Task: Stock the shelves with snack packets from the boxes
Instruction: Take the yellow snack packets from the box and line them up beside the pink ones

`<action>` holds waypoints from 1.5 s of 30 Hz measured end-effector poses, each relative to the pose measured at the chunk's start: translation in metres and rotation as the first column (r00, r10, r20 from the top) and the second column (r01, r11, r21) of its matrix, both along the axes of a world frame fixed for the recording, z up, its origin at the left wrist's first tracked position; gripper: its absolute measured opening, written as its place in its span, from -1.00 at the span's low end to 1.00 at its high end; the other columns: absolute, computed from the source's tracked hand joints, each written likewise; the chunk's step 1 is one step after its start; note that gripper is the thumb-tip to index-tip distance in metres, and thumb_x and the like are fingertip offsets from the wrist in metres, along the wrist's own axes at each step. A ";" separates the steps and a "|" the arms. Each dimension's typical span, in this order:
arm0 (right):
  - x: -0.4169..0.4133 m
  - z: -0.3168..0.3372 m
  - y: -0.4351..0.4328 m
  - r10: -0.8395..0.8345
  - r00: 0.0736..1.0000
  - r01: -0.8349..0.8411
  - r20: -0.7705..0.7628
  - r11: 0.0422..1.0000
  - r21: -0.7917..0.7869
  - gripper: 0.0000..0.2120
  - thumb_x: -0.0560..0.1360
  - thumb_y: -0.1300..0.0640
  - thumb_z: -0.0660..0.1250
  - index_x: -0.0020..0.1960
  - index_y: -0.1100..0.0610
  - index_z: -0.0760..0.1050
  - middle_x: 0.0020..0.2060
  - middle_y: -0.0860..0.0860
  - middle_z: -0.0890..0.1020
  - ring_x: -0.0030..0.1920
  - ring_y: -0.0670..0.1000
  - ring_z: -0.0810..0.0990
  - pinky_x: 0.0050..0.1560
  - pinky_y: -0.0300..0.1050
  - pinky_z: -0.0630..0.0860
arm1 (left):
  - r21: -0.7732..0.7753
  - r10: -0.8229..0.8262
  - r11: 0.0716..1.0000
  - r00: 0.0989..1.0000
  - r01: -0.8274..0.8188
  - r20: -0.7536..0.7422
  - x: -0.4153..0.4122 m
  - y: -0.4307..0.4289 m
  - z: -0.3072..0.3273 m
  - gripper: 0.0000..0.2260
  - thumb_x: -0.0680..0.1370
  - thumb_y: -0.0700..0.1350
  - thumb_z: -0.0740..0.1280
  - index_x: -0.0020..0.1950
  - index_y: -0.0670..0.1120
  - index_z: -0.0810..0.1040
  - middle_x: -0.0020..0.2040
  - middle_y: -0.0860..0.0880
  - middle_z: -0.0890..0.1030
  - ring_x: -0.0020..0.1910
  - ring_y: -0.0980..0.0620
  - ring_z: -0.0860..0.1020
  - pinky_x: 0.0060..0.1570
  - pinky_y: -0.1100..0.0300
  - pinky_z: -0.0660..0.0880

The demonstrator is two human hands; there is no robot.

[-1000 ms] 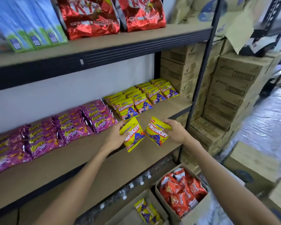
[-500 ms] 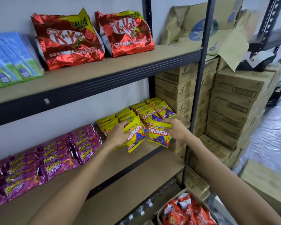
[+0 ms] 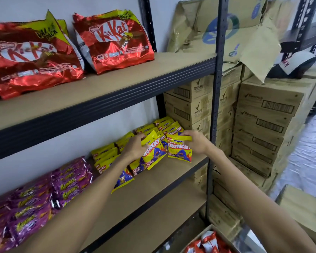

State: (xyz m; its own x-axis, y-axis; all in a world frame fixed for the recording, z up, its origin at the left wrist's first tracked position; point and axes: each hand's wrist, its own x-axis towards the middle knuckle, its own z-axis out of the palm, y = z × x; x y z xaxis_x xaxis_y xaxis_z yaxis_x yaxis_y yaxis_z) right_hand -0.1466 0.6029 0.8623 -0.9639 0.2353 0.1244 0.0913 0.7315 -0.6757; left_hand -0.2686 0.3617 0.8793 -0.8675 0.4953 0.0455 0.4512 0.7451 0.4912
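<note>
Right, from the head camera: the left hand (image 3: 133, 148) grips one yellow Crunchy packet (image 3: 153, 150) by its upper edge, tilted, while the right hand (image 3: 197, 143) pinches a second Crunchy packet (image 3: 180, 149) by its top, upright. Both packets hang low over the middle shelf (image 3: 162, 172), just in front of the stocked yellow rows (image 3: 106, 154). Purple snack packets (image 3: 69, 181) lie further left on the same board. KitKat bags (image 3: 113, 41) lean on the upper shelf (image 3: 135, 73). Rexona cartons (image 3: 266, 110) are stacked beyond the rack, and a box of red packets (image 3: 208, 241) sits at the bottom edge.
</note>
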 end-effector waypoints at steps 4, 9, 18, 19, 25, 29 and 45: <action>-0.013 -0.006 0.024 -0.047 0.999 0.046 -0.007 0.998 -0.037 -0.76 0.59 0.25 0.32 0.23 0.10 0.57 0.09 -0.01 0.63 0.03 -0.01 0.64 -0.15 -0.23 0.55 | -0.052 0.011 0.999 1.000 -0.010 0.024 -0.027 0.030 -0.009 -0.48 0.56 -0.09 0.43 0.48 -0.13 0.37 0.46 -0.13 0.42 0.39 -0.12 0.44 0.33 -0.01 0.44; -0.034 -0.013 0.046 -0.093 0.996 0.093 0.000 0.996 -0.009 -0.69 0.56 0.26 0.31 0.27 0.08 0.57 0.27 0.08 0.59 0.27 0.10 0.55 0.15 -0.10 0.48 | -0.124 0.052 0.991 0.995 -0.040 0.089 -0.056 0.061 -0.020 -0.53 0.51 -0.14 0.47 0.39 -0.12 0.46 0.32 -0.13 0.55 0.20 -0.10 0.58 0.18 -0.04 0.55; -0.062 -0.027 0.053 -0.166 0.986 0.167 -0.034 0.986 0.030 -0.68 0.59 0.29 0.25 0.26 0.05 0.59 0.20 0.11 0.45 0.21 0.15 0.53 0.18 -0.07 0.47 | -0.279 0.097 0.954 0.994 -0.107 -0.049 -0.062 0.092 -0.037 -0.58 0.57 -0.05 0.40 0.41 -0.03 0.39 0.30 -0.06 0.55 0.31 -0.13 0.49 0.36 -0.10 0.27; -0.064 -0.028 0.054 -0.168 0.985 0.169 -0.041 0.985 0.035 -0.68 0.59 0.29 0.25 0.26 0.05 0.59 0.17 0.10 0.44 0.19 0.15 0.54 0.20 -0.05 0.48 | -0.285 0.103 0.951 0.992 -0.120 -0.074 -0.060 0.093 -0.039 -0.57 0.56 -0.03 0.41 0.39 -0.02 0.38 0.26 -0.05 0.57 0.28 -0.13 0.51 0.37 -0.10 0.24; -0.077 -0.034 0.053 -0.186 0.980 0.191 -0.078 0.980 0.063 -0.65 0.58 0.33 0.26 0.29 0.07 0.57 0.16 0.10 0.41 0.14 0.19 0.53 0.21 -0.02 0.51 | -0.326 0.043 0.943 0.996 -0.065 -0.073 -0.061 0.092 -0.060 -0.11 0.32 0.33 0.51 0.48 0.03 0.17 0.33 -0.07 0.53 0.36 -0.18 0.47 0.42 -0.31 0.12; -0.081 -0.038 0.055 -0.179 0.979 0.186 -0.098 0.980 0.069 -0.68 0.59 0.32 0.29 0.28 0.09 0.58 0.14 0.10 0.42 0.13 0.20 0.52 0.17 0.02 0.53 | -0.396 -0.018 0.917 0.990 -0.040 -0.142 -0.062 0.091 -0.068 0.02 0.28 0.36 0.52 0.54 0.04 0.06 0.45 -0.13 0.39 0.44 -0.21 0.36 0.40 -0.35 0.20; -0.099 -0.060 0.044 -0.261 0.937 0.336 -0.231 0.853 0.399 -0.51 0.36 0.38 0.48 0.25 0.08 0.57 0.21 0.11 0.42 0.25 0.18 0.38 0.08 0.08 0.48 | -0.464 -0.140 0.885 0.932 -0.033 -0.334 -0.030 0.096 -0.080 -0.54 0.57 0.14 0.34 0.41 -0.04 0.43 0.31 -0.10 0.52 0.30 -0.11 0.48 0.28 -0.03 0.38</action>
State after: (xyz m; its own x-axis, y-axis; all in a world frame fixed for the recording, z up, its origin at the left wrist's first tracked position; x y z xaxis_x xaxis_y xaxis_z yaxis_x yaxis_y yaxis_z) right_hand -0.2453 0.6465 0.8023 -0.8128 0.3966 0.4267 0.2689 0.9052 -0.3290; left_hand -0.2986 0.4574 0.7993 -0.8089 0.5800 0.0969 0.5728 0.8144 -0.0931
